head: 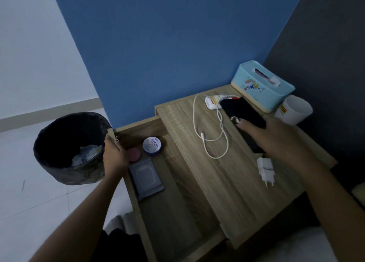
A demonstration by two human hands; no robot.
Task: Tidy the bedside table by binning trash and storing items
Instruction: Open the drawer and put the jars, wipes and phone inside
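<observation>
The wooden bedside table [227, 182] has its drawer [173, 212] pulled out to the left. My left hand [115, 153] grips the drawer's front edge. Inside the drawer lie a round purple-and-white cream tin [152, 145], a pink round lid [134, 154] and a grey wipes pack [147, 178]. My right hand [276, 141] is closed on a black pouch [244, 111] on the tabletop. A white cable [214, 131], a white charger plug [266, 170] and a small white tube [214, 102] also lie on top.
A black-lined bin [71, 147] with crumpled paper inside stands on the floor left of the drawer. A light blue tissue box [262, 86] and a white cup [295, 109] sit at the table's back right, against the blue wall.
</observation>
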